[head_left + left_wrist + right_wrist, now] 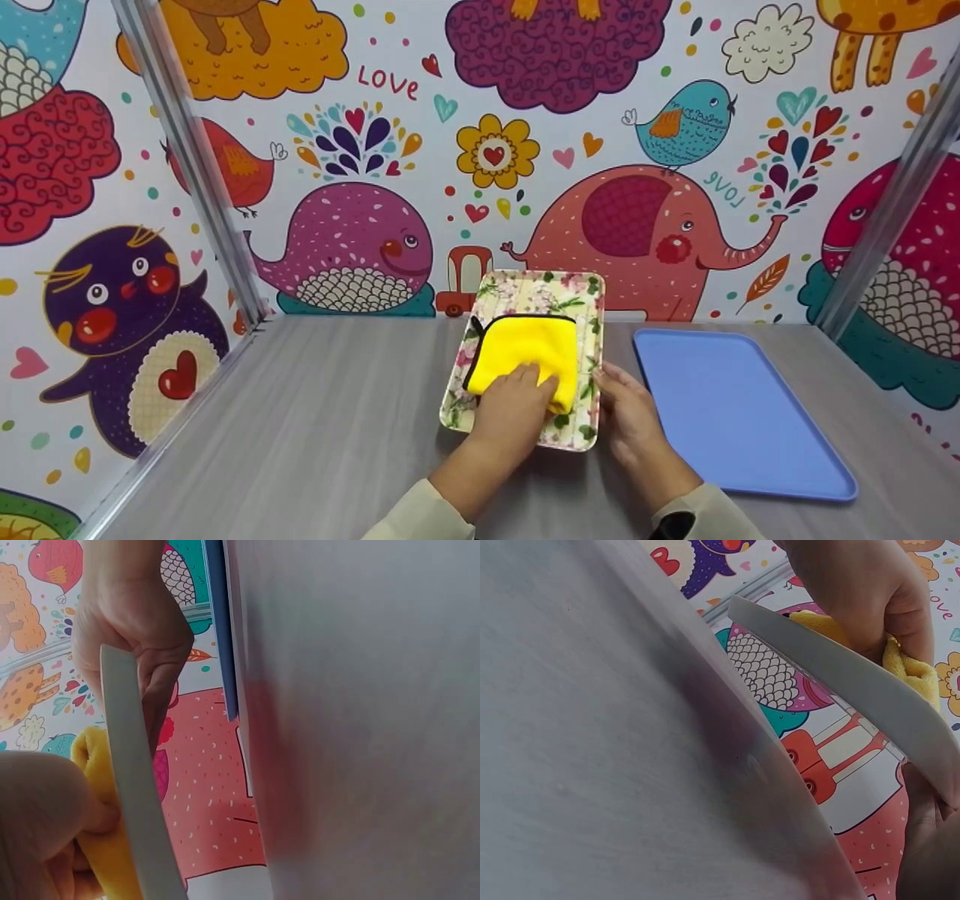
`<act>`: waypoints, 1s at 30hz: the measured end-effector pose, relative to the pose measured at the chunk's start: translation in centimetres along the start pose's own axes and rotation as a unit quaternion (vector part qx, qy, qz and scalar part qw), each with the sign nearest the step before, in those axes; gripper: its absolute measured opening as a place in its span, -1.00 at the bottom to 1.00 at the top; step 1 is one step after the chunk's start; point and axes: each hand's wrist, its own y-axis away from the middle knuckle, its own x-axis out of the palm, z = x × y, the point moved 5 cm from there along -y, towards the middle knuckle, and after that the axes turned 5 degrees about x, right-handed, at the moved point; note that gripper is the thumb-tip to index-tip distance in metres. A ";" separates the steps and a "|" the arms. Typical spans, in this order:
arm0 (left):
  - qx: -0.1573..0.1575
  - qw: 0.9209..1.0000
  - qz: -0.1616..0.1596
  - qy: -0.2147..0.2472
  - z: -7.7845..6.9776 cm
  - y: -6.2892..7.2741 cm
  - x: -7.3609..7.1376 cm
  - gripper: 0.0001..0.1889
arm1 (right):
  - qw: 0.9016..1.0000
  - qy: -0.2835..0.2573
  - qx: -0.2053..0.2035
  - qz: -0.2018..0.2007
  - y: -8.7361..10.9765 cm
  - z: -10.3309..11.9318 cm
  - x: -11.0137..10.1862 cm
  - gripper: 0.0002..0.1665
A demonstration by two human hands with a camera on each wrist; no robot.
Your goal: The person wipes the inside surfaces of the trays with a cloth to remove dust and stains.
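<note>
A small floral tray point(544, 289), cream with pink flowers and green leaves, is held tilted above the table. On its face lies a folded yellow cloth point(525, 345) with black edging. My left hand point(514, 409) grips the cloth against the tray, and a bunched bit of yellow shows beside its fingers in the right wrist view. At the tray's right edge, my right hand point(634, 420) holds it, thumb near the rim and the other fingers partly hidden behind. From the left wrist, the tray point(139, 757) appears edge-on, with the cloth point(112, 862) on the left hand's side.
To the right, a blue rectangular tray point(742, 420) lies flat on the grey wood-grain table point(300, 420). Walls printed with cartoon animals point(360, 247) enclose the back and both sides, with metal strips point(199, 172) at the corners.
</note>
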 end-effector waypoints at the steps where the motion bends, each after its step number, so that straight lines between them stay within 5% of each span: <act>1: 0.002 1.000 -0.002 -0.003 -0.1 0.0 -0.1 -0.44 | 1.000 0.000 0.001 0.000 0.0 0.0 0.0 -0.35; 15: 0.030 0.999 -0.029 -0.008 -1.3 0.2 -0.6 -0.58 | 1.000 -0.005 -0.006 -0.013 0.0 -0.1 0.0 -0.42; 30: 0.028 0.999 -0.010 0.025 -0.1 0.0 -0.7 -0.63 | 1.000 -0.011 -0.002 -0.007 -0.2 0.0 -0.2 -0.38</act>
